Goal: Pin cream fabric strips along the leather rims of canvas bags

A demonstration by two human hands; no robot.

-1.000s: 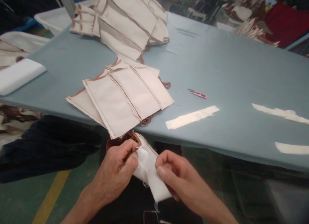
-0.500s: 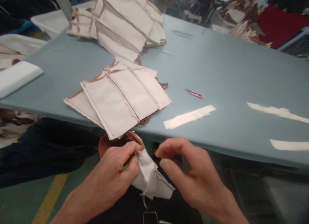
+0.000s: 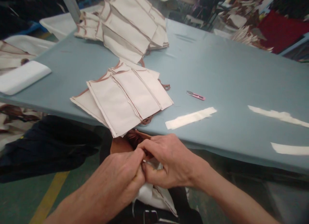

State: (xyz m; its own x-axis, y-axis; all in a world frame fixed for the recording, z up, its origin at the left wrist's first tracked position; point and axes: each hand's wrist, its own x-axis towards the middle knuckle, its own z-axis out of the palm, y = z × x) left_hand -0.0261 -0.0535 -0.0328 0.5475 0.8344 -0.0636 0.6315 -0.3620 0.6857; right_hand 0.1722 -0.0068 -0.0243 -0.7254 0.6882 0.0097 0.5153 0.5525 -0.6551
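A cream-and-brown cloth bag (image 3: 156,199) hangs over my lap, below the table's front edge. My left hand (image 3: 120,177) is closed in a pinch on its upper edge. Right against it, my right hand (image 3: 169,162) pinches the same cloth, thumb and fingers meeting beside the left thumb. The exact spot between the fingertips is hidden. Brown fabric of the bag shows behind the knuckles, and a loose thread dangles at its lower left. Just beyond my hands, a small stack of flat cream bags (image 3: 130,92) with brown seams and handles overhangs the table edge.
On the blue-grey table (image 3: 224,72) lie pink-handled thread snips (image 3: 196,95), a cream fabric strip (image 3: 190,117) and two more strips at the right. A larger bag pile (image 3: 130,24) is at the back. A white object (image 3: 25,77) sits left, near white tubs (image 3: 56,25).
My right hand has come left from beside the bag and closed on it next to my left hand. The cloth has sunk slightly and is more covered by my hands.
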